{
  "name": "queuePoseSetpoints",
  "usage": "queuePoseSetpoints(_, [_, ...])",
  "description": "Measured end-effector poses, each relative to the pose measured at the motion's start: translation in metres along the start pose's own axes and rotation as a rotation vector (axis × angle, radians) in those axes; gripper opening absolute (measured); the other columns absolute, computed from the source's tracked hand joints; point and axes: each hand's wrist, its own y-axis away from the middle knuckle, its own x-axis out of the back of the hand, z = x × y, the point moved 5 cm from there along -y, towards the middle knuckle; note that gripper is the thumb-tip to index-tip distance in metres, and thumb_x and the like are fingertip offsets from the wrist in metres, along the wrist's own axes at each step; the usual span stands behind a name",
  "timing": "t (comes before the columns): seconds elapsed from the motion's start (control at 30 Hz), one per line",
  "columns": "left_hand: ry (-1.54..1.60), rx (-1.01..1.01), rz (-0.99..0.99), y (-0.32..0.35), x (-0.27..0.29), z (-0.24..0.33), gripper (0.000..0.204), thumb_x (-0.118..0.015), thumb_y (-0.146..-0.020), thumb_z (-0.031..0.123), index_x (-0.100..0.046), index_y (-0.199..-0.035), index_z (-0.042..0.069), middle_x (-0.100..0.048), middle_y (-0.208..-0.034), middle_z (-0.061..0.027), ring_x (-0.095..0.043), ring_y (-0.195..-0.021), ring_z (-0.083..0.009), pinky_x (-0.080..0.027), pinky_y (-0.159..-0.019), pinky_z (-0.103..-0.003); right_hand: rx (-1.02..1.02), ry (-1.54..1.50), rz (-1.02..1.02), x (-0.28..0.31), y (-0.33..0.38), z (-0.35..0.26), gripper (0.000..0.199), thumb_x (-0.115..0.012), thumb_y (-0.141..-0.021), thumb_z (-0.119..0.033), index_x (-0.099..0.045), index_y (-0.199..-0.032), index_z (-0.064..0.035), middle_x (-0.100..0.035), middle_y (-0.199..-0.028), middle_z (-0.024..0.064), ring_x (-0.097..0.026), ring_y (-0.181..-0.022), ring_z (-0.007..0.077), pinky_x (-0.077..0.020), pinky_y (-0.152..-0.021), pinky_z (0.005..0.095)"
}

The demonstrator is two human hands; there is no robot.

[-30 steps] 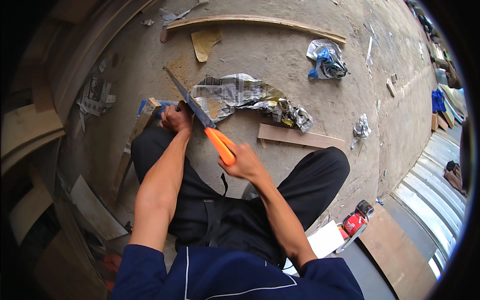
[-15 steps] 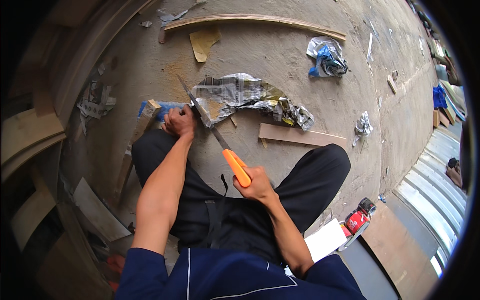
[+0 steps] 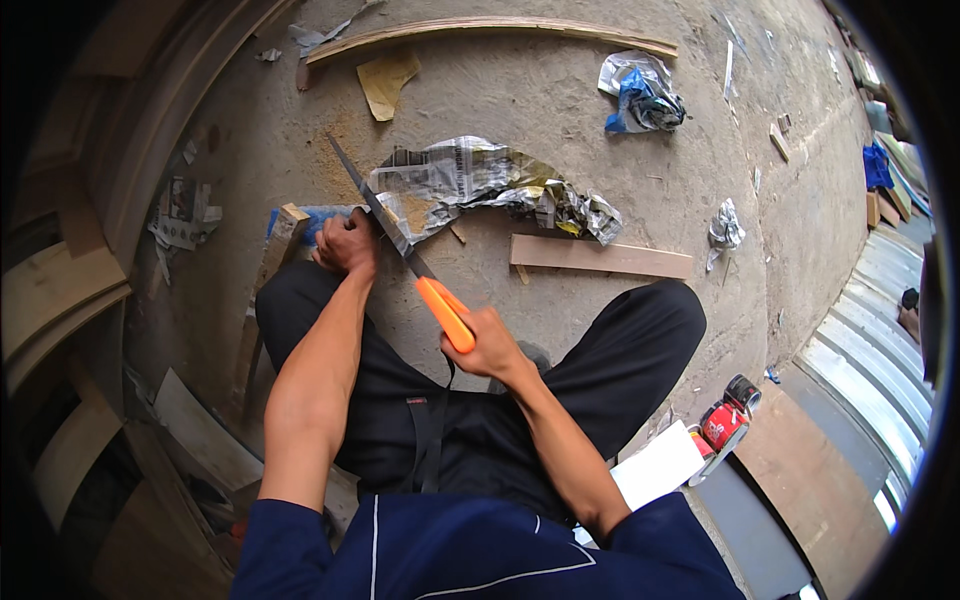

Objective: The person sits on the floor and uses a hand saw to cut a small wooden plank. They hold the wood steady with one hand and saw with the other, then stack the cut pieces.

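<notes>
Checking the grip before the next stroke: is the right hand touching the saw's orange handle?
Touching. The head view shows the right hand with fingers wrapped around the orange handle of the saw, no gap visible.

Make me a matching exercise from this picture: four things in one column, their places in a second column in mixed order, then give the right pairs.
Things:
1. handsaw
2. wooden strip
3. crumpled newspaper
4. red can

Places:
A. lying by the person's right knee, near a white sheet
B. flat on the floor beyond the right knee
C. orange handle gripped by the right hand
D. spread on the floor just beyond the saw blade

Pairs: 1-C, 2-B, 3-D, 4-A
</notes>
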Motion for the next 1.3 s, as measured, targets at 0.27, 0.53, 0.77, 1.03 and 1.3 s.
queuePoseSetpoints(0.27, [0.019, 0.038, -0.014, 0.001, -0.003, -0.003, 0.031, -0.054, -0.074, 0.034, -0.059, -0.059, 0.008, -0.064, -0.079, -0.0076, -0.057, -0.082, -0.0321, -0.038, -0.073, -0.047, -0.083, 0.077, -0.105, 0.009, 0.003, -0.003, 0.016, -0.068, -0.070, -0.015, -0.059, -0.072, -0.0018, -0.059, -0.063, 0.0168, -0.059, -0.059, 0.0374, -0.0472, -0.055, 0.0400])
queuePoseSetpoints(0.53, [0.058, 0.014, -0.008, -0.002, -0.003, 0.004, 0.030, -0.055, -0.073, 0.033, -0.060, -0.060, 0.007, -0.064, -0.079, -0.0074, -0.057, -0.082, -0.0316, -0.038, -0.074, -0.046, 0.006, 0.117, -0.065, 0.001, -0.041, -0.010, 0.013, -0.066, -0.070, -0.010, -0.057, -0.070, -0.0002, -0.054, -0.059, 0.0172, -0.054, -0.051, 0.0364, -0.0440, -0.051, 0.0380])
queuePoseSetpoints(0.77, [0.022, 0.024, 0.034, -0.003, 0.000, -0.001, 0.030, -0.054, -0.073, 0.034, -0.060, -0.059, 0.007, -0.064, -0.076, -0.0071, -0.057, -0.080, -0.0308, -0.037, -0.073, -0.046, 0.095, 0.004, -0.021, 0.009, -0.002, -0.010, 0.013, -0.065, -0.072, -0.012, -0.059, -0.072, -0.0003, -0.057, -0.060, 0.0182, -0.057, -0.052, 0.0353, -0.0455, -0.054, 0.0378])
queuePoseSetpoints(1.03, [0.026, 0.014, 0.068, -0.002, -0.001, -0.004, 0.031, -0.057, -0.074, 0.035, -0.056, -0.056, 0.010, -0.061, -0.072, -0.0055, -0.056, -0.078, -0.0310, -0.037, -0.071, -0.046, 0.062, 0.084, -0.067, 0.005, -0.010, -0.006, 0.013, -0.066, -0.071, -0.011, -0.058, -0.071, -0.0004, -0.055, -0.059, 0.0173, -0.056, -0.049, 0.0319, -0.0449, -0.052, 0.0369])
queuePoseSetpoints(1.3, [0.063, 0.023, 0.041, 0.001, -0.004, -0.002, 0.030, -0.056, -0.074, 0.033, -0.056, -0.057, 0.009, -0.061, -0.074, -0.0061, -0.057, -0.079, -0.0311, -0.037, -0.070, -0.046, -0.015, 0.165, -0.122, 0.002, -0.043, -0.011, 0.014, -0.066, -0.070, -0.010, -0.057, -0.069, 0.0008, -0.055, -0.059, 0.0178, -0.054, -0.049, 0.0325, -0.0438, -0.052, 0.0375])
